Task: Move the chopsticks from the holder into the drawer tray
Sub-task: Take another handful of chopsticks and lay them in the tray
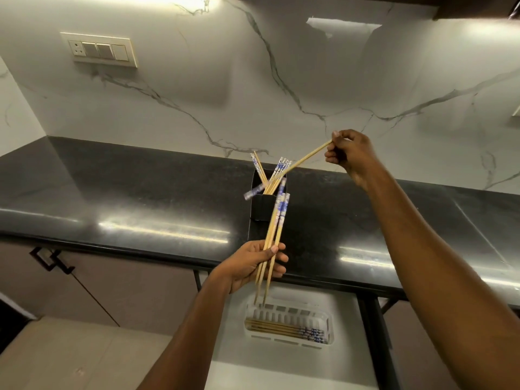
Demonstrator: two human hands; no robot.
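Setting: a kitchen with a white, grey-veined marble wall and a dark polished countertop (140, 198), seen from above the person's own arms
Holder: a black box-shaped holder (266, 205) stands upright on the countertop near its front edge, with several chopsticks (281, 167) leaning inside, patterned blue-and-white ends up
Right hand: the right hand (349, 153) is raised above and to the right of the holder, fingertips pinched on the plain end of a single chopstick (302, 160) that slants down to the holder's mouth; its blurred patterned end pokes out past the holder's left rim
Left hand: the left hand (253, 263) is in front of the counter edge, fingers and thumb wrapped round a bundle of chopsticks (274, 237), tips hanging down over the tray
Drawer tray: a white slotted tray (329, 319) sits in the open drawer (346, 367) below the counter, with a few chopsticks (284, 329) already lying flat along its front side
Stage: likely midway, with some laid down, some in hand, some left in the holder
How to do it well: lift the single chopstick clear of its neighbours so it does not tip the holder, join it to the bundle with patterned ends matching, then lower the bundle close and lay it parallel to those already in the tray
Risk: a loose left grip could let the thin sticks fan out and slip
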